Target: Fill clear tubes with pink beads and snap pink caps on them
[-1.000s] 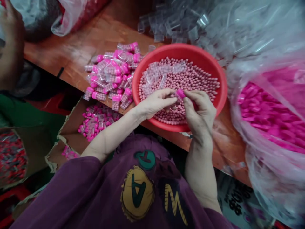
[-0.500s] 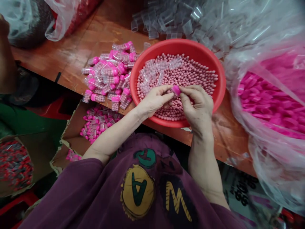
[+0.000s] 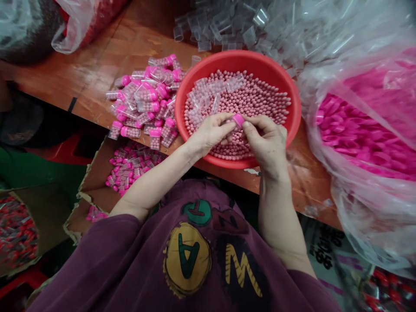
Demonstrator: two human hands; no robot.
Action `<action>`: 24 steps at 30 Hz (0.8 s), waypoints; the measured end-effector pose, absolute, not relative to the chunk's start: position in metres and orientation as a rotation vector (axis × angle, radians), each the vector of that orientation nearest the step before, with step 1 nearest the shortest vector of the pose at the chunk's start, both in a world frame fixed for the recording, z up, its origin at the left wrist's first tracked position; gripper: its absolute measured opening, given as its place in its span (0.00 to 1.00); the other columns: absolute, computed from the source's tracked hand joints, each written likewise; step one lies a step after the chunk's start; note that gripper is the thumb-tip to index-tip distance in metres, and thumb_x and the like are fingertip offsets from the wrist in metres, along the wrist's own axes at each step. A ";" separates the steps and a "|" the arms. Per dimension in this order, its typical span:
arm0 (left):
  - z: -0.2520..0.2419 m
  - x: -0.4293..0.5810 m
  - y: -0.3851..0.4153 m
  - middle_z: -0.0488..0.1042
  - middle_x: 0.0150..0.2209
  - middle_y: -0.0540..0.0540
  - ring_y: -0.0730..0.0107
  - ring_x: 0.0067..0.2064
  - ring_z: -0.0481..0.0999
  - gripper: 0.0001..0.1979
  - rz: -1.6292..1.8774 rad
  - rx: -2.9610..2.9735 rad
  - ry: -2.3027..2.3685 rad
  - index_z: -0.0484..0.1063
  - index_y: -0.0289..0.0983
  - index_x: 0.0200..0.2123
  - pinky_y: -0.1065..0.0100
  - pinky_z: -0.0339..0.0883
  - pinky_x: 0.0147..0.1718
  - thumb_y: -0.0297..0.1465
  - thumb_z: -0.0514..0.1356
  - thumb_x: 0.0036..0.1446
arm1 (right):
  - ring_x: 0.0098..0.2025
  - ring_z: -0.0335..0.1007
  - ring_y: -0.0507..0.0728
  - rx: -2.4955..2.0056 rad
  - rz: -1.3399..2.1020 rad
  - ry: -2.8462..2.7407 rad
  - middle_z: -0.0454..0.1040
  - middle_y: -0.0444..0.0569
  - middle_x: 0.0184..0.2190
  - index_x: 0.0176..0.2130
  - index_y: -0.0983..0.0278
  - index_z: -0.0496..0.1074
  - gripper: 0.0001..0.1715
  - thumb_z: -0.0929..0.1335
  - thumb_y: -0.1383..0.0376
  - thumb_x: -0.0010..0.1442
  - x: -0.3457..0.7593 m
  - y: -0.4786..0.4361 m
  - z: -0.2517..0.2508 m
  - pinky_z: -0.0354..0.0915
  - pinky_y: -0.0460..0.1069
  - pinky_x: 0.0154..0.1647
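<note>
Over the front of a red basin, my left hand is closed around a small clear tube, mostly hidden by its fingers. A bright pink cap sits at the tube's end. Thumb and fingers of my right hand pinch that cap from the right side. Beneath both hands, the basin holds many small pink beads. Several clear empty tubes lie on the beads at the left. Whether the cap is fully seated I cannot tell.
Left of the basin is a pile of filled, pink-capped tubes on the orange-brown table. Below it stands a cardboard box with more. Clear tubes heap behind the basin. At right, a plastic bag holds pink caps.
The camera view has shifted slightly, so the table things sit further left and higher. Both hands keep hold of the tube and cap. A person's arm at far left has mostly left view.
</note>
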State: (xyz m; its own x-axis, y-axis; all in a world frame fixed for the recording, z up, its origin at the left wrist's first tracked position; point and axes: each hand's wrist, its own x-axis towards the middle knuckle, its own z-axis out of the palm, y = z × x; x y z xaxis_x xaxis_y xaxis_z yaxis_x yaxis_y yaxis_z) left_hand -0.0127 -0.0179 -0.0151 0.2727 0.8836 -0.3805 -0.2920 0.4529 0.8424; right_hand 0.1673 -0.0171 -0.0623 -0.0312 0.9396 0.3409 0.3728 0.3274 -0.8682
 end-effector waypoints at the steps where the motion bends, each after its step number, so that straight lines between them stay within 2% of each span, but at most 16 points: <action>1: -0.016 -0.014 -0.016 0.71 0.29 0.54 0.82 0.25 0.66 0.03 0.886 0.707 0.962 0.83 0.33 0.45 0.75 0.57 0.24 0.28 0.72 0.71 | 0.43 0.84 0.61 -1.221 0.721 -1.600 0.86 0.48 0.39 0.46 0.55 0.87 0.13 0.75 0.51 0.73 0.167 -0.017 -0.063 0.81 0.60 0.51; 4: -0.020 -0.016 -0.012 0.72 0.28 0.54 0.84 0.24 0.65 0.08 0.898 0.647 0.910 0.83 0.32 0.40 0.77 0.56 0.23 0.30 0.76 0.68 | 0.44 0.83 0.62 -1.210 0.592 -1.713 0.85 0.50 0.41 0.50 0.57 0.86 0.16 0.72 0.51 0.76 0.163 -0.018 -0.062 0.82 0.61 0.52; 6: -0.024 -0.016 -0.010 0.73 0.27 0.54 0.84 0.25 0.67 0.10 0.947 0.620 0.901 0.82 0.32 0.37 0.79 0.59 0.24 0.30 0.78 0.66 | 0.47 0.82 0.64 -1.202 0.450 -1.847 0.84 0.54 0.45 0.55 0.59 0.84 0.18 0.73 0.51 0.76 0.159 -0.021 -0.062 0.82 0.63 0.55; 9: -0.028 -0.015 -0.007 0.77 0.29 0.54 0.84 0.28 0.71 0.11 1.009 0.597 0.922 0.80 0.33 0.34 0.80 0.67 0.31 0.27 0.78 0.65 | 0.54 0.80 0.67 -1.267 0.313 -2.012 0.82 0.58 0.52 0.63 0.62 0.78 0.30 0.78 0.50 0.70 0.152 -0.025 -0.064 0.81 0.66 0.60; 12: -0.026 -0.014 -0.007 0.78 0.29 0.54 0.82 0.30 0.73 0.11 1.003 0.598 0.923 0.80 0.32 0.33 0.78 0.71 0.35 0.24 0.78 0.64 | 0.58 0.79 0.70 -1.398 0.220 -2.087 0.79 0.61 0.57 0.68 0.65 0.73 0.41 0.81 0.54 0.64 0.146 -0.029 -0.068 0.81 0.68 0.61; 19: -0.013 -0.014 -0.019 0.79 0.29 0.55 0.82 0.28 0.73 0.11 0.946 0.649 0.863 0.81 0.33 0.35 0.77 0.68 0.33 0.26 0.80 0.62 | 0.53 0.81 0.69 -1.472 -0.023 -2.026 0.81 0.60 0.51 0.64 0.67 0.73 0.32 0.73 0.58 0.65 0.142 -0.040 -0.071 0.81 0.65 0.55; 21: -0.012 -0.011 -0.022 0.77 0.27 0.55 0.81 0.26 0.72 0.10 0.912 0.622 0.870 0.80 0.34 0.36 0.76 0.66 0.29 0.27 0.78 0.66 | 0.54 0.80 0.70 -1.495 -0.008 -2.010 0.81 0.60 0.51 0.64 0.66 0.73 0.32 0.73 0.57 0.66 0.144 -0.043 -0.069 0.80 0.66 0.56; 24: -0.016 -0.003 -0.023 0.76 0.26 0.55 0.81 0.24 0.73 0.10 0.901 0.511 0.858 0.78 0.34 0.35 0.75 0.65 0.28 0.25 0.72 0.72 | 0.59 0.79 0.72 -1.460 0.103 -2.015 0.81 0.62 0.55 0.66 0.62 0.72 0.33 0.75 0.54 0.67 0.153 -0.046 -0.070 0.77 0.70 0.64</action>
